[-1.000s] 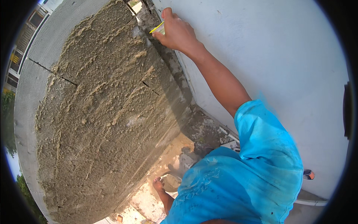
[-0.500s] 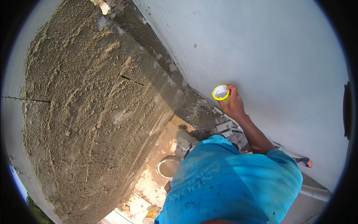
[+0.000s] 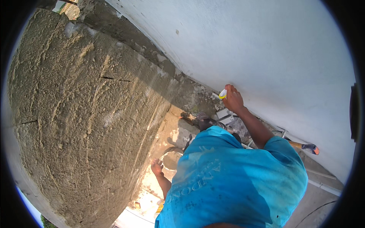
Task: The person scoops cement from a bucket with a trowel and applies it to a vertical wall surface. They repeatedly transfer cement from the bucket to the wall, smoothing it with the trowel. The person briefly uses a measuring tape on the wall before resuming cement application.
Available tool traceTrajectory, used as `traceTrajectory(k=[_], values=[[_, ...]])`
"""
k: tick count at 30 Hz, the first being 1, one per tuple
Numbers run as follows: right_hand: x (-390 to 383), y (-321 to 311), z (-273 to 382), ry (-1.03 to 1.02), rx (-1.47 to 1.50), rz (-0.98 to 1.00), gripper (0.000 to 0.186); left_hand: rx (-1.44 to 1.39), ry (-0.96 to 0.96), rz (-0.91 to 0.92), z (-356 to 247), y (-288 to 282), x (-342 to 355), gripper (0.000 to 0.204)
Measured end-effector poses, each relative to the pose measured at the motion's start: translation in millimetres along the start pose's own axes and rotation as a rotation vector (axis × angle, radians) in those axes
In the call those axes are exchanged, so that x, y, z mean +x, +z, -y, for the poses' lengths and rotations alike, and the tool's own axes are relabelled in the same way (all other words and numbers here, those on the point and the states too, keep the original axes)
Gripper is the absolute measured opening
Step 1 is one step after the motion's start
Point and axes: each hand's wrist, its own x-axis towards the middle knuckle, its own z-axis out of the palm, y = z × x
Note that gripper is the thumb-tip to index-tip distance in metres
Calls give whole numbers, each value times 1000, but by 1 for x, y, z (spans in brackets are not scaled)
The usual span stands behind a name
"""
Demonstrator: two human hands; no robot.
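My right hand (image 3: 233, 98) is closed on a small cup (image 3: 222, 94) with a yellow rim and pale inside, held tilted close to the white wall (image 3: 266, 57). My left hand (image 3: 157, 166) hangs low beside a round bucket (image 3: 171, 161) of greyish material, fingers loosely apart and nothing visible in them. To the left stands a wall coated in rough, lumpy brown-grey mortar (image 3: 76, 121), cracked in places. My blue shirt hides part of the floor below.
Rubble and broken white blocks (image 3: 224, 116) lie at the foot of the white wall. White pipes (image 3: 323, 186) and a tool with an orange-and-black end (image 3: 308, 148) are at lower right. A ragged gap (image 3: 68, 9) shows at the top left.
My right hand has come down from the upper wall corner with the cup, which is now tilted differently. My left hand, mostly hidden half a second ago, shows again. The view has shifted.
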Motion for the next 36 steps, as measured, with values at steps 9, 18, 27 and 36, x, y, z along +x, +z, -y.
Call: traceTrajectory(k=[9,18,27,36], values=[[132,-56,205,-285,258,-156,59,51,2,40,-2,14,-12,21],[137,-58,199,-623,655,-661,63,-95,-200,220,87,-16,33,13],[11,-10,45,42,60,120,60,367,410,392,125,-29,44,32],[104,-275,347,-732,187,-510,62,122,38,78,29,-14,57,15]])
